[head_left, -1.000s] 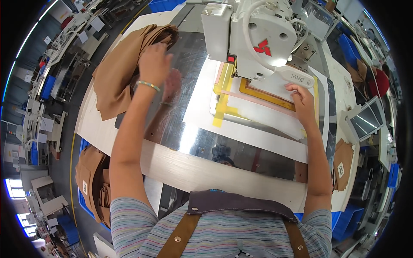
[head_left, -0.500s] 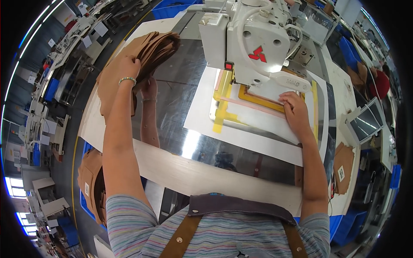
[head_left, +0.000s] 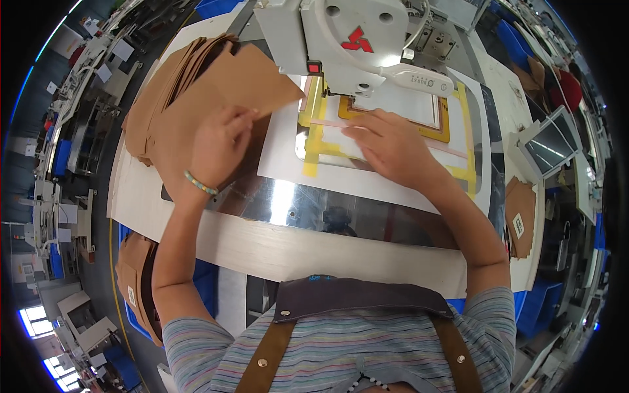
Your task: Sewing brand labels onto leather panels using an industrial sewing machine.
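Note:
A flat brown fabric piece [head_left: 216, 82] hangs tilted from my left hand [head_left: 226, 144], whose fingers are pinched together at its surface near the right side. Its corner reaches over the edge of the white sheet [head_left: 275, 154]. Behind it, a thick stack of brown fabric pieces [head_left: 144, 124] lies on the left of the table, partly covered. My right hand [head_left: 396, 147], empty with thumb and fingers apart, hovers at the near side of the yellow-edged clamp frame [head_left: 445, 131]. That frame lies under the white sewing machine head [head_left: 354, 49], on a template marked with yellow tape [head_left: 313, 154].
Below the white sheet runs a shiny metal plate [head_left: 249, 203], then the pale table edge [head_left: 262, 245]. A tilted screen [head_left: 550, 144] and more brown pieces [head_left: 521, 216] are at the right. Brown pieces [head_left: 136, 275] also sit in a blue bin at lower left.
My left hand has drawn one brown piece off the stack and brought it right and nearer. My right hand has moved left along the clamp frame. The view has shifted slightly.

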`<state>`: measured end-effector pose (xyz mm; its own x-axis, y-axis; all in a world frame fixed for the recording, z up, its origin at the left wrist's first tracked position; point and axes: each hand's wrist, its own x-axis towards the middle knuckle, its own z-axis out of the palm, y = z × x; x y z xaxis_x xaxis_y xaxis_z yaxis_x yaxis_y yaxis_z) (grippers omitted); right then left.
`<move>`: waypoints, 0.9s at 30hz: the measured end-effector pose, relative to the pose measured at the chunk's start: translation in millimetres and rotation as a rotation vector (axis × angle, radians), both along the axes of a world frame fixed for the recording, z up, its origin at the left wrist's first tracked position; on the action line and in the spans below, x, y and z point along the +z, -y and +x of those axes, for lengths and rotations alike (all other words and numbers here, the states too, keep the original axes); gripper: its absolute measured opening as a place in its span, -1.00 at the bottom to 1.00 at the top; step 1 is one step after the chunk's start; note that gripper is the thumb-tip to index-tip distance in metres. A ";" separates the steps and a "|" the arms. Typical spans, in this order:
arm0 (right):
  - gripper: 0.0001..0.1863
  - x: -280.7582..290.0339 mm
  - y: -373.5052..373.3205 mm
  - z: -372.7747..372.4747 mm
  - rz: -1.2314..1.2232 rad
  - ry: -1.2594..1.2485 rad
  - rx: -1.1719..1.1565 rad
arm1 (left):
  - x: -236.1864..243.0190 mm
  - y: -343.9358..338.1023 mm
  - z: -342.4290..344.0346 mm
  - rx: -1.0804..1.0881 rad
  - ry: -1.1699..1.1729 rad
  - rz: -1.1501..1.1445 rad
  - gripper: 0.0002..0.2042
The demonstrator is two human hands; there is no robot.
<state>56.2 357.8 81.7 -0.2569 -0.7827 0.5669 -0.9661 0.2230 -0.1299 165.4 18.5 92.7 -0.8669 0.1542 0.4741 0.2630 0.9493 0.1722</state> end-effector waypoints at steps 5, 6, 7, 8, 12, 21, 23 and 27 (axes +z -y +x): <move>-0.62 -49.5 51.2 11.5 0.141 -0.040 -0.050 | -51.3 -45.4 24.6 -0.165 -0.008 -0.143 -0.66; -0.64 -57.7 54.2 11.3 0.169 -0.084 -0.049 | -46.3 -49.3 30.7 -0.110 0.021 -0.133 -0.68; -0.65 -61.5 57.8 12.2 0.195 -0.129 -0.038 | -43.4 -50.0 40.7 -0.046 0.050 -0.123 -0.69; -0.65 -64.3 59.8 13.3 0.198 -0.125 -0.044 | -45.4 -42.7 52.6 -0.053 0.053 -0.122 -0.69; -0.75 -62.4 61.1 12.9 0.163 -0.219 -0.052 | -58.5 4.0 108.0 0.161 0.010 -0.166 -0.81; -0.89 -61.2 60.2 3.3 0.172 -0.316 -0.008 | -61.0 67.6 164.7 0.271 -0.021 -0.284 -0.84; -0.91 -60.7 53.0 -1.4 0.164 -0.330 -0.018 | -62.2 76.0 145.6 0.215 -0.007 -0.329 -0.79; -0.93 -59.0 20.0 -14.6 0.125 -0.302 -0.090 | -62.9 78.2 90.0 0.080 -0.012 -0.371 -0.70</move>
<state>41.5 337.8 22.7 -0.1633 -0.8329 0.5288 -0.9324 0.3054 0.1932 255.4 -59.7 29.8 -0.8776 0.2492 0.4094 0.1853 0.9642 -0.1897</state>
